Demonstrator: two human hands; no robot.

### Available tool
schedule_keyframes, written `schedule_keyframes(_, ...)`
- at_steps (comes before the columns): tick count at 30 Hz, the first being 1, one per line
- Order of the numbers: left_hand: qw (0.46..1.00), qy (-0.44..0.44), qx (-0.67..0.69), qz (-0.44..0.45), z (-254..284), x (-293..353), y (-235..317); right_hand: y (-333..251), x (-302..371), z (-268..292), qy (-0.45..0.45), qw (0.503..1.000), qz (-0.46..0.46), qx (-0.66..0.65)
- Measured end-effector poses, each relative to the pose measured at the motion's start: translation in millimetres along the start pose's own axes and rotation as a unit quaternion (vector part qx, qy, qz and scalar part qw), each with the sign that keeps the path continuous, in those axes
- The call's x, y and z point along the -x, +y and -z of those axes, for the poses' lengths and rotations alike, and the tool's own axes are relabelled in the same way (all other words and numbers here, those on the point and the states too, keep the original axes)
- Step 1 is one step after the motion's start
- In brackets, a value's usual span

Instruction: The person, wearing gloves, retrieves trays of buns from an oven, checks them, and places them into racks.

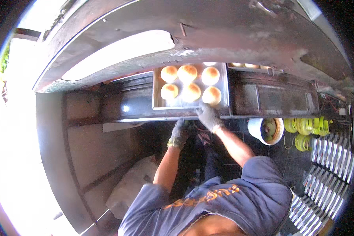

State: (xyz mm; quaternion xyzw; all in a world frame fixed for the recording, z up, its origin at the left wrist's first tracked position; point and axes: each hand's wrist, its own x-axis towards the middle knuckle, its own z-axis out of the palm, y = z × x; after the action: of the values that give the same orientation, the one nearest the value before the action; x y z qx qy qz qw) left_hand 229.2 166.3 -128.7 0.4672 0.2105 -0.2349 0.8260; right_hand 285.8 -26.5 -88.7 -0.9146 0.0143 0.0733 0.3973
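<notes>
A metal baking tray [157, 100] with several round, browned buns [190, 92] sits partly out of the oven's long, dark opening. My right hand [209, 116], in a grey glove, is closed at the tray's near edge, toward its right corner. Just below and left of it, my left hand [179, 134], gloved too, is by the front ledge [141, 119]. How its fingers are bent is not clear, and I see nothing held in it. The tray's far end is hidden under the oven's hood.
More buns [251, 65] show deeper in the opening, to the right. The metal hood [232, 31] hangs low over the tray. A white bucket [255, 131] stands right of my arm, with green gas cylinders [304, 126] and stacked metal racks [330, 157] beyond. A pale sack [131, 185] lies at lower left.
</notes>
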Motion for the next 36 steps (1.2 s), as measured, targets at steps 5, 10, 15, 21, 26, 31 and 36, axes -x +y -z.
schedule_keyframes(5, 0.958, 0.047, -0.283, -0.016, -17.9, 11.4, -43.0, -6.1, 105.1, 14.1, -0.057, 0.987, 0.042, -0.142)
schedule_keyframes(10, 0.977, 0.138, 0.121, 0.114, 32.6, 94.8, -40.2, -1.8, 154.7, 53.9, 0.319, 0.93, -0.125, -0.129)
schedule_keyframes(15, 0.98, 0.058, -0.162, 0.097, 95.7, 133.6, 23.8, 34.2, 209.6, 28.3, -0.01, 0.832, -0.196, -0.519)
schedule_keyframes(21, 0.995, 0.02, -0.081, -0.059, 69.1, 88.4, 43.7, 6.5, 182.2, -13.1, 0.097, 0.682, -0.287, -0.666)
schedule_keyframes(26, 0.982, 0.04, -0.166, -0.084, 44.5, 103.0, 37.4, 4.7, 98.0, -45.0, 0.196, 0.626, -0.323, -0.683)
schedule_keyframes(31, 0.954, 0.191, -0.227, -0.037, 97.8, 138.7, 13.7, 37.6, -33.2, -93.9, 0.12, 0.724, -0.234, -0.638)
schedule_keyframes(36, 0.881, 0.239, -0.401, 0.072, 183.6, 213.1, -55.0, 9.5, -128.6, -70.3, 0.044, 0.719, -0.308, -0.622)
